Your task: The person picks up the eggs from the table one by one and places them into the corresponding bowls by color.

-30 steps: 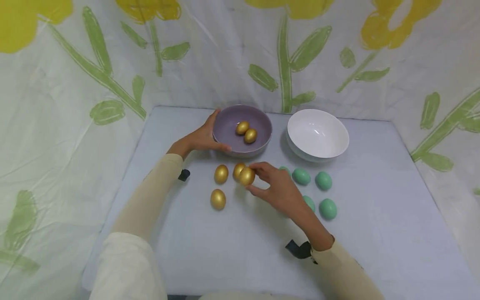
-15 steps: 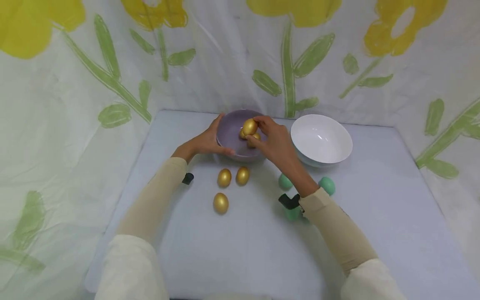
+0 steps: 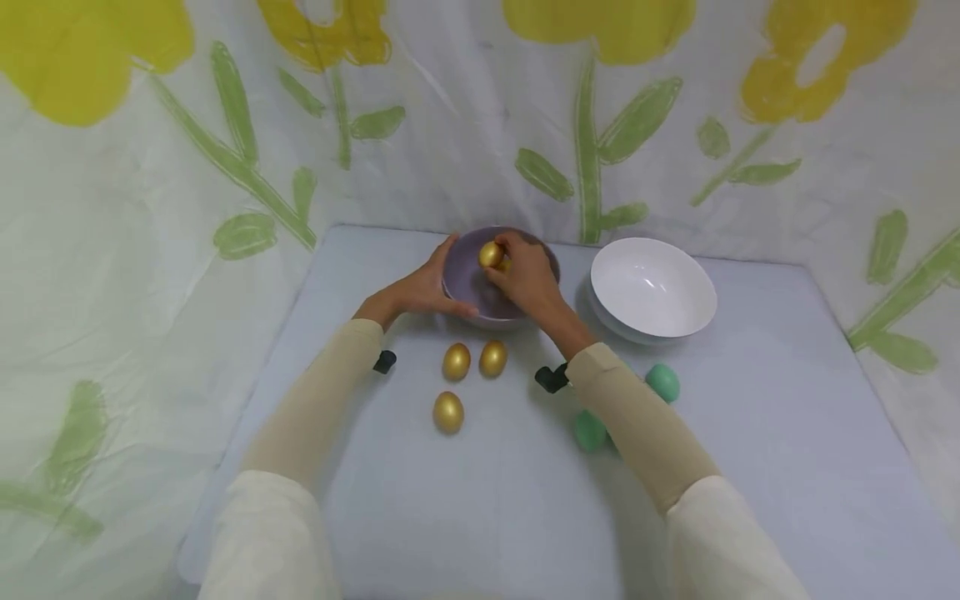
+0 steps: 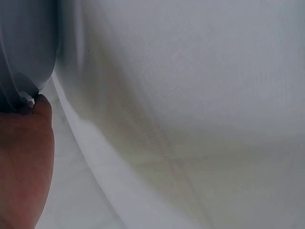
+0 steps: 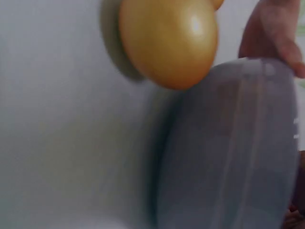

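Observation:
My left hand (image 3: 422,290) grips the left side of a purple bowl (image 3: 467,282), its thumb along the near rim. Inside the bowl, my right hand (image 3: 531,279) pinches a gold egg (image 3: 491,254) between thumb and fingers. Part of another gold egg (image 3: 506,265) shows beneath it; the rest of the bowl's contents is hidden by the hand. Three gold eggs lie on the table before the bowl; the nearest egg (image 3: 448,412) sits apart from the other two. In the right wrist view a gold egg (image 5: 169,40) appears beside the bowl's outer wall (image 5: 228,152).
To the right of the purple bowl stands a white bowl (image 3: 652,287), nothing visible inside. Green eggs (image 3: 663,382) lie under and beside the right forearm, partly covered by it. A flower-printed sheet (image 3: 465,167) rises behind the table.
My right hand has lifted a gold egg off the table, carried it up and into the purple bowl, and lowered it there. The left hand keeps its grip on the bowl.

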Demonstrator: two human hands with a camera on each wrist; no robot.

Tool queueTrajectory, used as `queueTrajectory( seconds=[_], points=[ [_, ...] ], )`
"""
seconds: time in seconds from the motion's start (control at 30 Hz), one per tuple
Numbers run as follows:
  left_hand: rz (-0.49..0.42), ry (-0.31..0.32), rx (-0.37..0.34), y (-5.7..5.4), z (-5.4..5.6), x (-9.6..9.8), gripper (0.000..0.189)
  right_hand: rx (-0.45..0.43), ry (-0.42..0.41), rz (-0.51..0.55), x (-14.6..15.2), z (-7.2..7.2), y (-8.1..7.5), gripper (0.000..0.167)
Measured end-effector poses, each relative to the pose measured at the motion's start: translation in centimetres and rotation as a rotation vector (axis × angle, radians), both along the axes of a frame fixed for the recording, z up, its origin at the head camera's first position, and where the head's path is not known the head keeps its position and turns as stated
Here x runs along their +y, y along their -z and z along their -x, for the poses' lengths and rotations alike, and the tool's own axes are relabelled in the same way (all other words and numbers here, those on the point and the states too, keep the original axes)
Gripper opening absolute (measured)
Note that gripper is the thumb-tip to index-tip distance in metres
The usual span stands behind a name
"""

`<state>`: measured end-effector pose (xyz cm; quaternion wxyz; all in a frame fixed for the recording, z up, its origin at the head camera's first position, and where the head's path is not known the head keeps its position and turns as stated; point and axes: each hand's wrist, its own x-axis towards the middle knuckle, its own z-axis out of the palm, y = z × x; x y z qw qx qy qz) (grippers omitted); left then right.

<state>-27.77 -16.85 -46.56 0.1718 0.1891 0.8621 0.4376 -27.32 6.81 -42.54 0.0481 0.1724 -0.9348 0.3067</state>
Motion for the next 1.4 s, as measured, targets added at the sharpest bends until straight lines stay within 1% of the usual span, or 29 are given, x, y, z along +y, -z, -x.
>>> queueTrajectory(
  seconds=[0.07, 0.17, 0.33, 0.47, 0.77, 1.17, 1.3, 1.4],
  points=[
    [-0.002, 0.004, 0.0, 0.2, 0.0, 0.2, 0.15, -0.026, 0.02, -0.009, 0.1, 0.4, 0.7, 0.057],
    [-0.007, 0.01, -0.002, 0.4, -0.1, 0.5, 0.149, -0.061, 0.047, 0.008, 0.2, 0.9, 1.6, 0.059],
    [-0.015, 0.025, -0.007, 0.6, -0.2, 0.8, 0.149, -0.069, 0.06, 0.034, 0.1, 1.4, 2.3, 0.06],
    [-0.015, 0.032, 0.0, 0.5, -0.2, 0.9, 0.15, -0.064, 0.069, 0.017, -0.1, 1.7, 2.5, 0.059],
    [0.014, 0.028, 0.034, 0.5, 0.1, 0.7, 0.152, -0.053, 0.078, -0.036, -0.8, 2.0, 2.7, 0.057],
    [0.016, 0.013, 0.022, 0.2, 0.1, 0.3, 0.151, -0.068, 0.076, -0.107, -1.0, 2.3, 3.1, 0.053],
    [0.013, 0.004, 0.015, 0.1, 0.1, 0.2, 0.151, -0.058, 0.076, -0.11, -1.1, 2.5, 3.1, 0.051],
    [0.018, -0.003, 0.006, 0.1, 0.1, 0.0, 0.15, -0.067, 0.07, -0.114, -1.3, 2.6, 3.3, 0.05]
  ],
)
